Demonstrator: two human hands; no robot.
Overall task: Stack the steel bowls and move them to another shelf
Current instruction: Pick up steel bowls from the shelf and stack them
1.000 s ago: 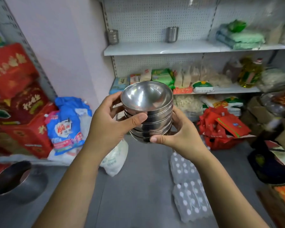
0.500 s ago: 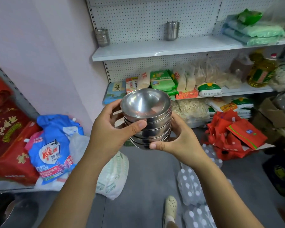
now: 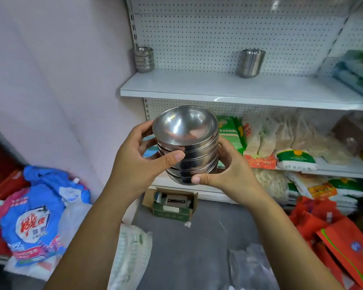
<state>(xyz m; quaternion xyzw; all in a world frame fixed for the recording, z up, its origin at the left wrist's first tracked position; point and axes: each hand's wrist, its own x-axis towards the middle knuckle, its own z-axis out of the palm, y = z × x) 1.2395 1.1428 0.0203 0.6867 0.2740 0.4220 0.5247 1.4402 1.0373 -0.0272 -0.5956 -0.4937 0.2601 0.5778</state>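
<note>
Bowls: we carry the stack of bowls (image 3: 187, 147) in the air in front of us, nested upright with the open side up, in the middle of the scene, below the front edge of the white shelf (image 3: 218, 88) and touching no shelf.
Left hand: our left hand (image 3: 138, 164) grips the left side of the stack, thumb across the near wall and fingers curled round the far side.
Right hand: our right hand (image 3: 231, 174) grips low on the right, with its thumb under the bottom bowl.
Why this hold: we judge that one hand steadies the rims so that the bowls stay nested, while the other takes the weight from beneath.
Shelf: the white shelf has bare space in its middle, which looks like the place to set the stack down.
Already there: a smaller pile of bowls (image 3: 144, 59) stands at its far left end and steel cups (image 3: 250, 63) stand further right, well apart.
Lower shelf: food packets (image 3: 260, 141) crowd it, which leaves little room there.
Floor: a cardboard box (image 3: 172, 204) sits near the shelf foot, with a blue bag (image 3: 34, 218) to the left.
Next: we expect to lift the stack over the shelf edge and keep it level, since smooth steel could slide.
</note>
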